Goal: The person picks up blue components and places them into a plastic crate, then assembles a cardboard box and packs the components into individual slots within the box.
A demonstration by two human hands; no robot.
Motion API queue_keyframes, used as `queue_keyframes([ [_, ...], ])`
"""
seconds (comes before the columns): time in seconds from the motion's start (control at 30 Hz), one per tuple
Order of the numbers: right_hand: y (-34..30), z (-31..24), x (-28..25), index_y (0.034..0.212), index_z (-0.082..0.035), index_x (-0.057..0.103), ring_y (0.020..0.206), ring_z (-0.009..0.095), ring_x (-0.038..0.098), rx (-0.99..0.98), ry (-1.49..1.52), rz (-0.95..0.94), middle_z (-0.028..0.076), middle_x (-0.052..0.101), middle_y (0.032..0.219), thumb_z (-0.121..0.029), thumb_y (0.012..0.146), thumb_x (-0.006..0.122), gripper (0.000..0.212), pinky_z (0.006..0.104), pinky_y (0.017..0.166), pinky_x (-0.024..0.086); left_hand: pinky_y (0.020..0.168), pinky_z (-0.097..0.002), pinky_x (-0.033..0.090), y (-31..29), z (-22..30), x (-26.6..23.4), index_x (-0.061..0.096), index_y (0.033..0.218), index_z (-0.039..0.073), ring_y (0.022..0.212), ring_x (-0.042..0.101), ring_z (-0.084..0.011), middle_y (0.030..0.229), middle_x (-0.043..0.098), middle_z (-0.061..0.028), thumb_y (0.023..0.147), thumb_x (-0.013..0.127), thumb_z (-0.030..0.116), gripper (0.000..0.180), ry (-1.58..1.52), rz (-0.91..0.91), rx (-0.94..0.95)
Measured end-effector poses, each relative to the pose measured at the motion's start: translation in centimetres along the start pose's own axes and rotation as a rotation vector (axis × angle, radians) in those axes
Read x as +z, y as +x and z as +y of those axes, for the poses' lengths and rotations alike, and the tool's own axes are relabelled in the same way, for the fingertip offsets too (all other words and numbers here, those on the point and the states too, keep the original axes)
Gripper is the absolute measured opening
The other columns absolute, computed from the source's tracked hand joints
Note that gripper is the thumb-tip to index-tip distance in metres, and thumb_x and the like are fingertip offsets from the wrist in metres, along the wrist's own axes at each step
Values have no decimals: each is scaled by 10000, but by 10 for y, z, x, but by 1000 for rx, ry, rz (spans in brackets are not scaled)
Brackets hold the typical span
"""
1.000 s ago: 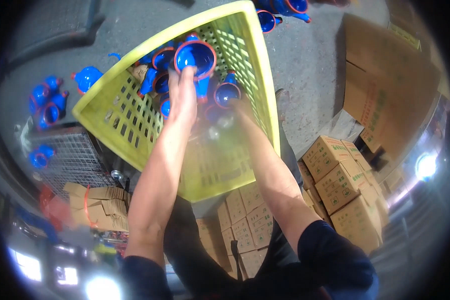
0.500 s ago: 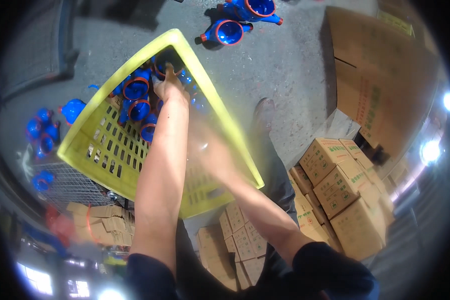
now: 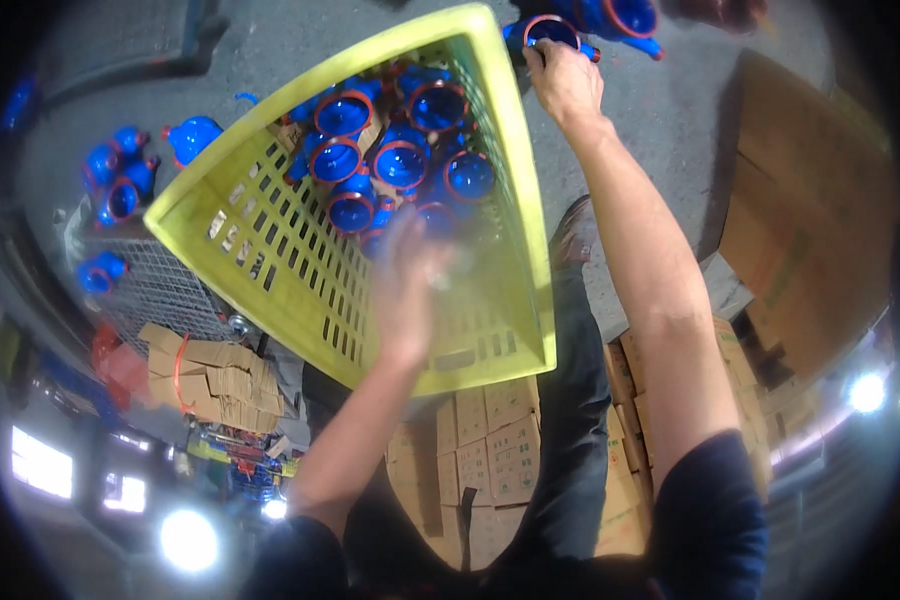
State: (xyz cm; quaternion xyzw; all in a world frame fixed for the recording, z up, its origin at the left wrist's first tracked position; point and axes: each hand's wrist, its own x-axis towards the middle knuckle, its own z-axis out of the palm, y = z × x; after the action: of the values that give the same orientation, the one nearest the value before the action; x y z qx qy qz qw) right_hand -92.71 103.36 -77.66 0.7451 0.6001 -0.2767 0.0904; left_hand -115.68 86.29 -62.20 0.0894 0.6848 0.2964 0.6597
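Observation:
A yellow slotted plastic crate (image 3: 515, 200) fills the middle of the view, with several blue cup-shaped parts with red rims (image 3: 402, 160) piled at its far end. My left hand (image 3: 410, 275) hovers blurred over the crate's inside, fingers apart, holding nothing. My right hand (image 3: 562, 80) reaches past the crate's far right corner and grips a blue red-rimmed part (image 3: 550, 32) lying on the grey floor. Another such part (image 3: 625, 15) lies just beyond it.
More blue parts (image 3: 120, 185) lie on the floor at the left, above a wire mesh rack (image 3: 160, 290). Bundled flat cardboard (image 3: 205, 375) sits lower left. Printed cartons (image 3: 490, 445) lie under the crate, and large cardboard boxes (image 3: 810, 220) stand at the right.
My right hand left the crate and reached out to a blue part on the floor beyond its corner. My left hand drew back from the pile toward the crate's near end.

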Motion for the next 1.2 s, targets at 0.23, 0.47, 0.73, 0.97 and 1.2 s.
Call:
queue_keyframes([
  [0.23,-10,42,21,1150,-91,634,1140,358,564,-170,106,-120,133,621,1194,-438,987,460,421,451,949,460,963,-374,519,-60,-53,-51,473,1346,29,1242,518,-191,1299,528,-92,982,523,81,370,-25,27,-208],
  [0.47,-52,34,-41,1040,-28,667,912,402,635,-80,137,-22,213,672,943,-312,925,591,316,460,811,489,890,-324,519,-43,-22,-46,501,1318,13,1136,601,-209,1305,558,-102,990,521,75,334,-114,-140,19],
  [0.73,-260,-51,-201,1003,13,642,668,67,509,244,906,152,5,577,766,-258,994,584,278,223,597,418,1050,-413,417,-71,57,-13,234,1517,81,1382,360,-262,1530,301,-110,896,626,45,735,-25,-479,-14],
  [0.97,-258,-165,-139,1057,27,667,727,160,648,61,993,-224,102,684,870,-128,920,666,207,309,653,521,1062,-413,403,-46,43,-45,351,1437,79,1268,489,-264,1378,486,-102,996,356,592,676,-233,-248,6],
  [1.2,-212,-262,-26,854,-92,636,712,230,664,-455,254,97,65,635,784,-80,680,638,174,348,594,536,884,-358,508,64,39,-103,488,1301,49,1040,609,-240,1198,599,-100,980,336,643,692,-1152,-61,-302],
])
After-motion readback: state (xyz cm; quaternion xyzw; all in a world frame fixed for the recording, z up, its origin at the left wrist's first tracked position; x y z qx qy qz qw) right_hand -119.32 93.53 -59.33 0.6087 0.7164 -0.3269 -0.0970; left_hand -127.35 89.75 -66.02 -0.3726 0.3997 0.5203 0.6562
